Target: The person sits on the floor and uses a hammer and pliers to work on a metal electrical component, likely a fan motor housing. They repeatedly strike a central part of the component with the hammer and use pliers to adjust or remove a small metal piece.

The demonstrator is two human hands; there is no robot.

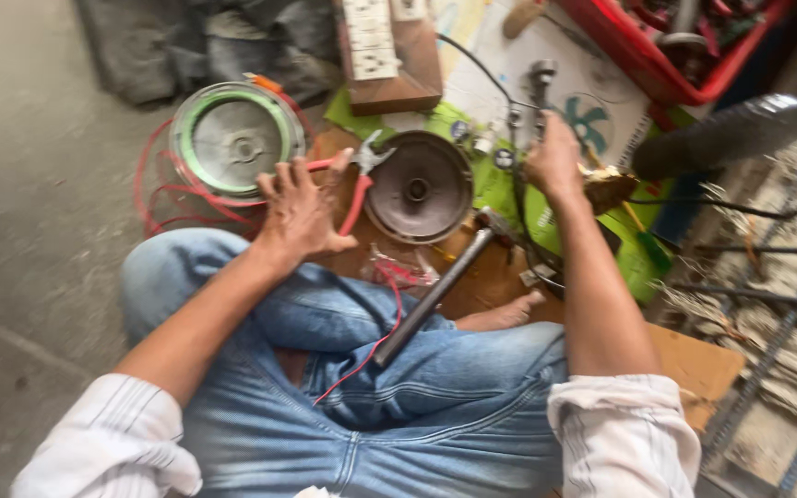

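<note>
Seated cross-legged on cardboard [694,364], a person works. Left hand [299,210] is spread half open over red-handled pliers [359,184], fingers on the handles, near the cardboard's far-left edge beside a round metal cover [419,187]. Right hand [555,161] is closed around a dark tool [541,85] at the far edge. A hammer [445,281] rests across the lap.

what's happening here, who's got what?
A person in jeans sits cross-legged on the floor among fan parts. The left hand rests on red-handled pliers beside a round metal motor cover. The right hand closes around a dark tool handle standing upright over green packaging. A hammer lies across the lap, and a second round cover sits to the left.
</note>
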